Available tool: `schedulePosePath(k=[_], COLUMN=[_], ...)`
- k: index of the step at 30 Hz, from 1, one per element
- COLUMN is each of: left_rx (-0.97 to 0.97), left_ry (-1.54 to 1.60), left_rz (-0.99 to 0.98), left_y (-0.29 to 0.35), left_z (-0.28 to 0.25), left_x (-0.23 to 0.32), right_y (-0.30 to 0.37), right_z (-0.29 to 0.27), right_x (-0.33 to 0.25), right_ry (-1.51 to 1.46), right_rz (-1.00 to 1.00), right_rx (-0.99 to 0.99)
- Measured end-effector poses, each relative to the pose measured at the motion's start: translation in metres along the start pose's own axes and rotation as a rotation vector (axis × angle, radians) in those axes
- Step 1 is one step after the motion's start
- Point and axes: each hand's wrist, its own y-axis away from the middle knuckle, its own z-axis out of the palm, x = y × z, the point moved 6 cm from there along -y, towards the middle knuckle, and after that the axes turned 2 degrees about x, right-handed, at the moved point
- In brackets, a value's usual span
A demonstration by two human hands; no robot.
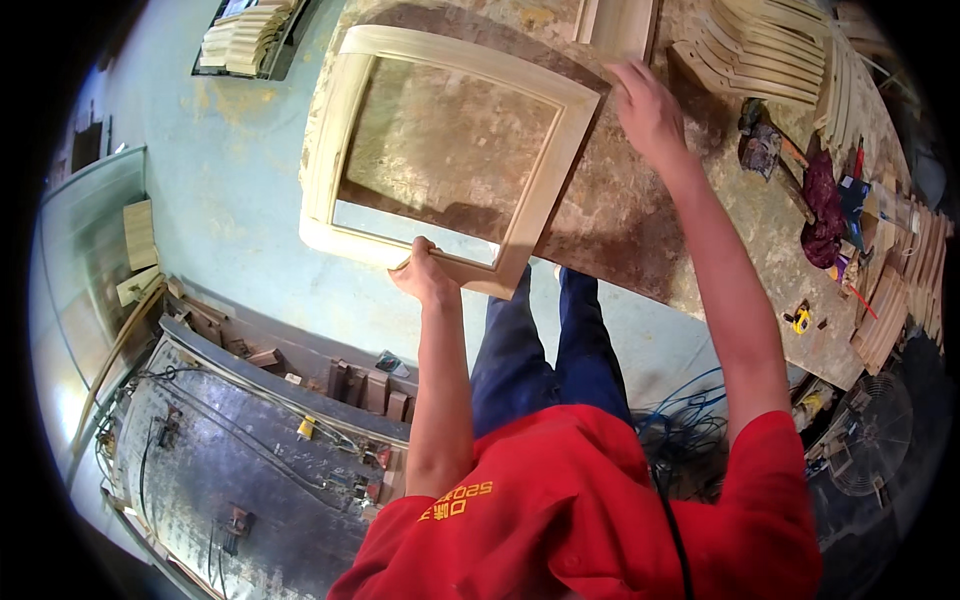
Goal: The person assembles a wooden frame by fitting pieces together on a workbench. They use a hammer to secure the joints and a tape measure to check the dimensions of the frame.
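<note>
Frame (545, 185) in L hand (428, 278); slats (760, 50), cloth (823, 210) to rt.

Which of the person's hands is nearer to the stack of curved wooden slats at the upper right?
Right. The right hand is just left of the curved slats; the left hand is farther off, gripping the wooden frame by its near edge.

Head-worn fisheye view, facing down
</note>
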Motion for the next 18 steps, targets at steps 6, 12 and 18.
schedulePosePath(k=[6, 12, 18], left_rx=[-0.043, -0.173, -0.251], left_ry=[0.018, 0.043, 0.014], left_rz=[0.008, 0.113, 0.001], left_y=[0.001, 0.033, 0.06], left_z=[0.002, 0.011, 0.015], left_x=[-0.005, -0.012, -0.03], right_y=[-0.058, -0.045, -0.003], right_z=[0.031, 0.014, 0.0], right_x=[0.011, 0.025, 0.021], right_ry=[0.265, 0.269, 0.008], right_rz=[-0.069, -0.143, 0.031], right_rx=[-0.308, -0.248, -0.103])
